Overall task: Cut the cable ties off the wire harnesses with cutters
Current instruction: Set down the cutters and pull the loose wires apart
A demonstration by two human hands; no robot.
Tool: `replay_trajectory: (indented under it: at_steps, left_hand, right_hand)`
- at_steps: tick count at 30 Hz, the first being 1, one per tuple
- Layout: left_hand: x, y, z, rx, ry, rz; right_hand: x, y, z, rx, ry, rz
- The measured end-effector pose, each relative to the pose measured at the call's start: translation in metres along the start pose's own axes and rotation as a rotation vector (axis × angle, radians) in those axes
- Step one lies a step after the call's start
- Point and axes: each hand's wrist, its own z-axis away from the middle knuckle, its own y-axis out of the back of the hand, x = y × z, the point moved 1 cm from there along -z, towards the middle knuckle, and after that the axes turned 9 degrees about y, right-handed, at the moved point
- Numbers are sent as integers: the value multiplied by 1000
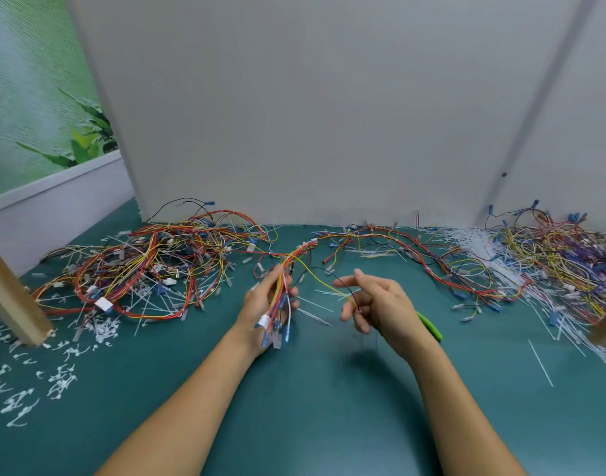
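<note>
1. The left hand (269,304) was raised over the green mat (329,413), palm turned up, with its fingers curled round one wire harness (296,259).
2. The harness was a bundle of mostly red and yellow wires. Its blue and clear terminals (277,334) hung below the palm near the wrist, beside a white label (264,321).
3. From that grip the harness rose away from the person, then trailed right along the foot of the grey partition (329,115).
4. The right hand (377,304) was just beside the left but not touching it, with its fingers spread and loosely bent.
5. A thin black wire (342,286) and a yellow one arched from the bundle across to those fingers. I could not tell whether they were pinched or only draped.
6. The cutters (431,327) showed only as a green handle sticking out behind the far edge of the right hand, with the blades hidden. I could not tell whether the hand held them or they lay on the mat.
7. A left pile (140,262) of tangled harnesses lay on the mat, well left of the hands, and a right pile (552,255) lay against the partition.
8. Short white tie scraps (61,383) were scattered at near left, by a wooden post (16,304).
9. One long white tie (540,364) lay alone at right.
</note>
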Motion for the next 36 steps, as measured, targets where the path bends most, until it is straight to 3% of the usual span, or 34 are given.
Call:
replay_trajectory:
  at_steps: [7,19,26,36]
  left_hand:
    - [1,9,-5,-67,17,123]
    - [-1,8,-6,-60,12,113]
    - [-3,10,-9,-71,4,111]
    - [-2,8,-7,-84,3,96]
  right_hand:
    - [-1,7,-3,38,57,-364]
    - [-2,4,-4,153,19,-478]
    - [-3,-1,-2,223,59,-374]
    - [-4,-2,-1,383,300,-4]
